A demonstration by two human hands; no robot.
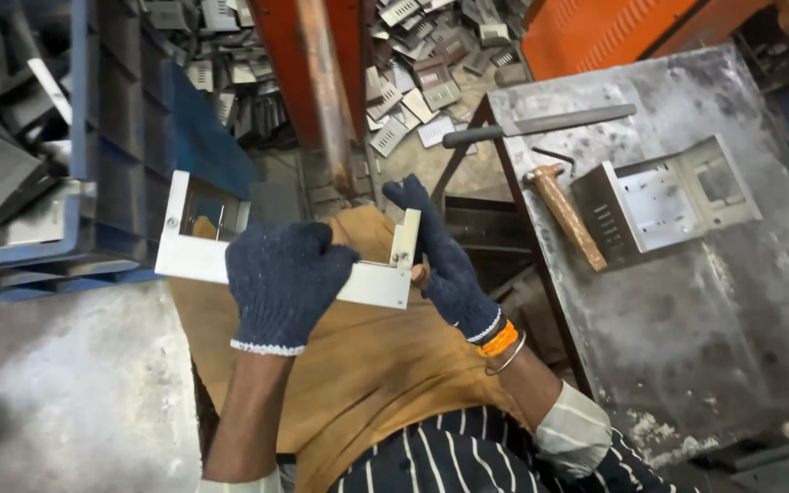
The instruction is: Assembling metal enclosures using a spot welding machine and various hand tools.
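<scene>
Both hands are on the bracket (372, 281), a pale U-bent sheet-metal piece held over the lap, dead centre of the view. The left hand (280, 278), in a dark knit glove, is clamped over the bracket's long front strip, fingers curled tight together around it, knuckles toward the camera. The right hand (445, 265), gloved the same, sits at the bracket's 3 o'clock end, fingers pressed along the short upright flange (405, 240), one fingertip poking up at 12 o'clock above it. Whether the thumb pinches the flange from behind, I cannot tell. The bracket's other flange (175, 208) stands up at 9 o'clock, just beside the blue crate (107, 137).

That crate, out at 10 o'clock, is loaded with dark metal parts. At 12 o'clock an orange post (321, 82) rises from the floor, with a heap of small slotted plates (422, 82) scattered around it. At 2 o'clock lies the grey steel table (705, 319); on it a flat file (541, 123), a wooden-handled hammer (566, 215) just below that, and another bent bracket (668, 196) lying close beside the hammer. Bangles (502, 345) ring the right wrist, and a tan cloth (367, 383) covers the lap under the work.
</scene>
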